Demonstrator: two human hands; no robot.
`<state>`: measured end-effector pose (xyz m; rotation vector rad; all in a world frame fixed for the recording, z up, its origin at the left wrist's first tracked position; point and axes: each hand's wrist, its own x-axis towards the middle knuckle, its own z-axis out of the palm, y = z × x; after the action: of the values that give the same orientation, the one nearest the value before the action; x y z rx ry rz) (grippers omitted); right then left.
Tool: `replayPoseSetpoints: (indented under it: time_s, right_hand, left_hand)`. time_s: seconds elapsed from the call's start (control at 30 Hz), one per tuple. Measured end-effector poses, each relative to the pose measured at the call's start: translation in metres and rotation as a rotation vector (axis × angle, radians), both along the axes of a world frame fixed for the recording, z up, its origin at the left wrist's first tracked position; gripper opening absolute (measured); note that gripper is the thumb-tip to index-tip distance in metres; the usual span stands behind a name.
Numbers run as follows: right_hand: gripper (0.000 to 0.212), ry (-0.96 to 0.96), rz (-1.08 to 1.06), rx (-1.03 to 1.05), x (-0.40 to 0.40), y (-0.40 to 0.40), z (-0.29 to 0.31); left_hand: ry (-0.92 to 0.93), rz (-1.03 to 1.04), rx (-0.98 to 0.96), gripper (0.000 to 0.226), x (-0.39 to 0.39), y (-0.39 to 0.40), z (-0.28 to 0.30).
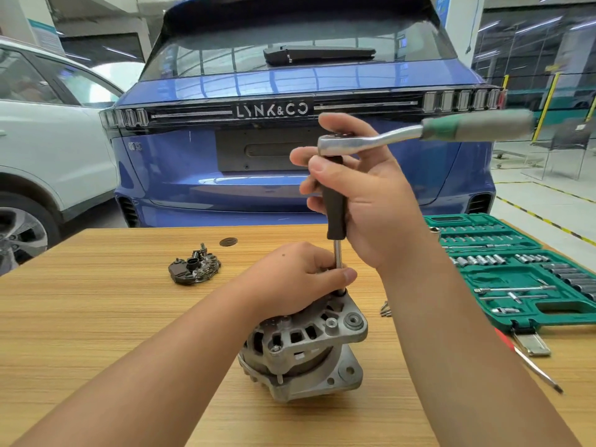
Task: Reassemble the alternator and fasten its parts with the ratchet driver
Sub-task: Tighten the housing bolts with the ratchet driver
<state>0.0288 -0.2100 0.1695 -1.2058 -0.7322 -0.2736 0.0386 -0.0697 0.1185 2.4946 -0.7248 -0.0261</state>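
The alternator (303, 346) stands on the wooden desk (96, 317), nearest the camera. The left hand (290, 279) rests on its top, fingers pinching the driver's steel shaft. The right hand (364, 195) grips the black extension handle of the ratchet driver (419, 132). A green socket case (522, 272) lies to the right.

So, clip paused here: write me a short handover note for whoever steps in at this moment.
Right hand grips the black driver handle, ratchet mounted on top.
Left hand steadies the shaft and rests on the alternator, which stands on the table.
Done: housing together, socket seated at a top bolt.
Left: tightening; rectifier plate lies apart, loose bolts beside the socket case.
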Motion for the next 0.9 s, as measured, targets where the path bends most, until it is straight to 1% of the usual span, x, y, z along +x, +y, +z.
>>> replayPoseSetpoints:
  time_s: [0.03,0.1,0.13,0.2,0.27,0.37,0.43,0.5,0.6,0.63,0.67,0.7,0.73,0.8,0.83,0.87,0.9]
  right_hand:
    - [0.034,-0.079,-0.061,-0.023,0.0,0.003,-0.002]
    - [0.035,-0.191,-0.103,-0.041,0.001,0.005,-0.004]
    - [0.036,-0.229,-0.104,-0.054,0.003,0.006,-0.004]
    - [0.042,-0.256,-0.093,-0.07,0.006,0.005,-0.004]
    - [0.048,-0.196,-0.007,-0.016,0.009,0.002,-0.003]
    - [0.049,-0.082,0.169,0.07,0.011,-0.001,0.001]
    - [0.046,-0.035,0.135,0.078,0.013,-0.003,0.002]
    - [0.036,-0.035,0.066,0.071,0.015,-0.001,0.002]
    - [0.024,0.013,0.101,0.101,0.013,-0.001,0.001]
    - [0.024,0.005,0.085,0.104,0.012,-0.002,0.001]
    - [0.028,-0.006,0.019,0.096,0.01,-0.003,0.0]
    - [0.035,-0.02,-0.096,0.078,0.008,-0.002,0.0]
    - [0.039,-0.042,-0.253,0.054,0.006,-0.001,0.0]
    - [0.04,-0.098,-0.573,0.028,0.005,0.004,-0.002]
    - [0.038,-0.094,-0.655,0.032,0.004,0.006,-0.002]
    - [0.036,-0.058,-0.664,0.052,0.003,0.007,-0.001]
    - [0.036,0.015,-0.58,0.105,0.002,0.006,0.002]
  left_hand:
    - [-0.007,-0.03,-0.026,0.036,0.0,0.001,0.0]
    - [-0.06,-0.08,-0.042,0.038,0.0,0.002,0.001]
    - [-0.076,-0.085,-0.046,0.038,-0.001,0.003,0.002]
    - [-0.045,-0.078,-0.071,0.034,-0.002,0.004,0.002]
    - [0.003,-0.049,-0.067,0.032,-0.002,0.004,0.001]
    - [-0.011,-0.011,0.004,0.04,0.0,0.003,0.0]
    - [-0.008,0.003,0.02,0.042,0.0,0.003,0.0]
    - [-0.004,0.008,0.027,0.044,0.0,0.002,0.0]
    - [-0.014,0.011,0.048,0.045,0.002,0.001,-0.001]
    - [-0.015,0.015,0.055,0.045,0.002,0.001,-0.001]
    - [-0.011,0.017,0.059,0.044,0.001,0.0,-0.001]
    - [-0.008,0.014,0.063,0.043,0.001,0.0,-0.001]
    - [-0.009,0.007,0.07,0.041,0.0,-0.001,0.0]
    - [-0.023,-0.01,0.091,0.04,-0.001,-0.001,0.001]
    - [-0.031,-0.015,0.099,0.039,-0.001,-0.001,0.001]
    - [-0.037,-0.019,0.105,0.039,-0.001,-0.001,0.001]
    - [-0.041,-0.021,0.109,0.04,-0.001,-0.001,0.001]
